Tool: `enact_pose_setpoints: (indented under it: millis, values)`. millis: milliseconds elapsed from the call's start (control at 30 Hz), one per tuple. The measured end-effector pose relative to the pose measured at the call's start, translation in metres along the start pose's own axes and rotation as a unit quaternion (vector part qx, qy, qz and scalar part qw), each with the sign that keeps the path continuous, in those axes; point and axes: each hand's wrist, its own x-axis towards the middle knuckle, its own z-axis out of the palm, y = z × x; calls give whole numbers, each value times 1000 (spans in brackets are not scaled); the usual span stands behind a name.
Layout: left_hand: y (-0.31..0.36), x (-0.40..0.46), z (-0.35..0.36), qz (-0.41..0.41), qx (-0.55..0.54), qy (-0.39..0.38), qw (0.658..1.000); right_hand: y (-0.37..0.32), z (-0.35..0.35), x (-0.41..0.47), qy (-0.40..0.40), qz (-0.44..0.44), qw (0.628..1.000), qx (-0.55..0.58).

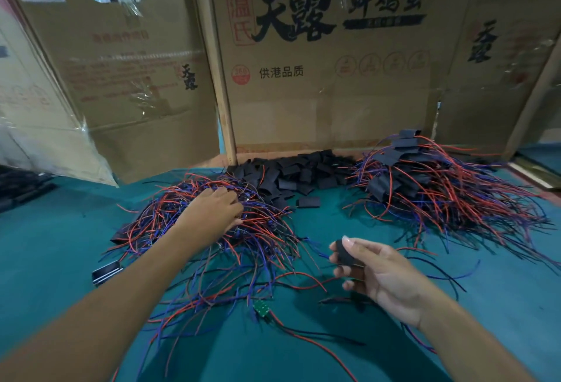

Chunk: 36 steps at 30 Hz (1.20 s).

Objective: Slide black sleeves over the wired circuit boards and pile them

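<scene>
The scene is seen from one head camera, aimed forward and down, close over the table [60, 245].

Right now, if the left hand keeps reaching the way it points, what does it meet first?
The left hand is already on the unsleeved wire pile; going on, it would likely reach the loose sleeves next, though depth is unclear.

Arms: both forearms bare, no sleeves in view.
Left hand [212, 211]: no rings.
Right hand [379, 272]: pale long thumbnail.
</scene>
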Motion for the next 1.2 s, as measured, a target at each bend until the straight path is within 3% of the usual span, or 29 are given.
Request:
enact_pose_setpoints:
  millis: [167, 367, 467, 600, 933, 1000, 1067, 1200]
  values:
    - [-6, 1, -3, 9, 22, -49, 999, -3, -1, -1, 0, 1, 1000, -5]
    - [-11, -1, -32, -25, 58, -25, 998, -2, -3, -1, 6, 1, 1000, -10]
    - [-19, -2, -63, -78, -39, 15, 996, -3, -4, 0, 7, -1, 1000, -10]
    - [-25, -6, -101, -152, -238, 15, 959, -1, -5, 0, 7, 5, 1000, -14]
    - [-30, -17, -152, -162, -421, 39, 892, 1, -7, 1, 5, 9, 1000, -16]
    - [-19, -22, -151, -168, -482, 23, 859, 2, -7, 2, 3, 9, 1000, -17]
    - [-7, -26, -149, -182, -584, 9, 791, 2, -7, 2, 2, 11, 1000, -19]
    - [19, -28, -141, -185, -789, 27, 586, 3, -7, 3, 1, 10, 1000, -25]
